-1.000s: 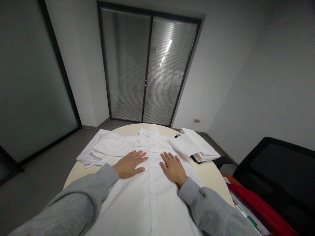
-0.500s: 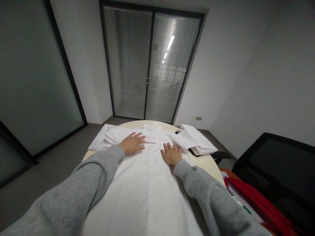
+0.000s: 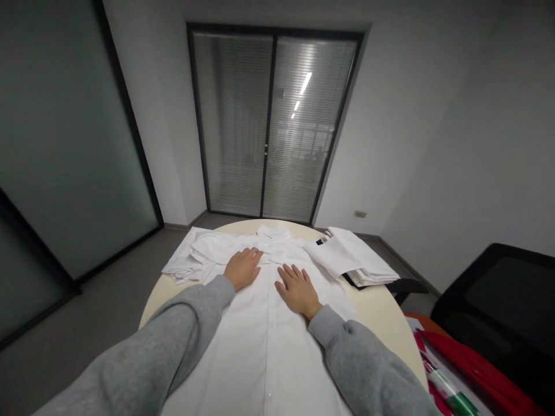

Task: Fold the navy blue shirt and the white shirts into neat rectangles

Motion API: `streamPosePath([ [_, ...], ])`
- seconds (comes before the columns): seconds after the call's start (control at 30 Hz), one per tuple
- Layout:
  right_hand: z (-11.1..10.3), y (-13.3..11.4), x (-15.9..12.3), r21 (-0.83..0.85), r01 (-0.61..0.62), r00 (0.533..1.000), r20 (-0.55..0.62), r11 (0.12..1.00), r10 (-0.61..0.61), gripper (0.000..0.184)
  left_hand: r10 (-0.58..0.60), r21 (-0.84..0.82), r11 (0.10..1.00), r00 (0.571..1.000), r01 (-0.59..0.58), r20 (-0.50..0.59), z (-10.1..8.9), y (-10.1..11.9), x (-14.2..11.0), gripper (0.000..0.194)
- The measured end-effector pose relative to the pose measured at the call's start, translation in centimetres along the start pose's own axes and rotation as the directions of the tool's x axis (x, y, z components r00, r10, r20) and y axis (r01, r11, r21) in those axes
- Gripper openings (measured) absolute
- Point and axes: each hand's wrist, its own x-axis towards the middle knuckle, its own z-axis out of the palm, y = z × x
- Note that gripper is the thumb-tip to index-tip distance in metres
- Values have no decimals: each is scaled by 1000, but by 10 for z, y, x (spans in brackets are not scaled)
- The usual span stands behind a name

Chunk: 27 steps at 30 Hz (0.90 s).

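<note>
A white button-up shirt lies spread out, front side up, on a round cream table, its collar at the far edge. My left hand rests on the shirt's chest, left of the button line, fingers stretched out and pointing right. On the other side of that line, my right hand lies flat with its fingers spread. Neither hand grips anything. The shirt's lower end runs out of view at the bottom, between my grey sleeves.
Folded white cloth lies at the table's left edge. A white folded fabric stack with a black part beneath sits at the right edge. A black mesh chair, with red items on its seat, stands to the right.
My left hand has turned slightly, its fingers closer together. My right hand has slid a little inward toward the button line. The camera view has shifted slightly.
</note>
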Motion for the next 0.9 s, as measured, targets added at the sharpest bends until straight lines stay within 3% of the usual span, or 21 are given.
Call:
streamPosePath([
  [0.1, 0, 1, 1, 6, 0, 1000, -23, 1000, 1, 61, -73, -36, 997, 997, 74, 14, 4, 5, 25, 49],
  [0.2, 1, 2, 0, 36, 5, 999, -52, 999, -3, 58, -116, -77, 990, 993, 119, 37, 15, 6, 43, 26],
  [0.3, 2, 5, 1, 70, 0, 998, -59, 998, 4, 56, -219, -134, 968, 975, 212, -39, 4, -11, 57, 24],
  [0.37, 3, 6, 1, 92, -1, 998, -62, 996, 7, 55, -324, -182, 937, 937, 298, -133, -25, -37, 69, 26],
  [0.5, 3, 6, 2, 170, 8, 996, -91, 985, 7, 53, -481, -271, 874, 804, 404, -351, -119, -104, 94, 29],
  [0.57, 4, 6, 2, 226, 11, 994, -109, 974, 14, 51, -517, -310, 855, 736, 416, -438, -165, -128, 105, 29],
  [0.63, 5, 5, 4, 296, 9, 991, -130, 955, 31, 48, -521, -406, 848, 679, 341, -517, -199, -137, 116, 24],
  [0.7, 3, 6, 7, 389, 1, 987, -150, 921, 62, 48, -477, -479, 856, 654, 194, -587, -218, -128, 126, 18],
  [0.77, -3, 7, 13, 502, -4, 983, -159, 865, 97, 50, -385, -475, 878, 669, 54, -636, -221, -101, 133, 16],
  [0.83, -17, 10, 18, 613, 1, 981, -152, 790, 117, 56, -272, -425, 904, 711, -41, -648, -211, -59, 132, 17],
  [0.9, -39, 16, 19, 701, 21, 984, -141, 713, 110, 67, -148, -359, 927, 776, -108, -614, -188, -8, 117, 21],
])
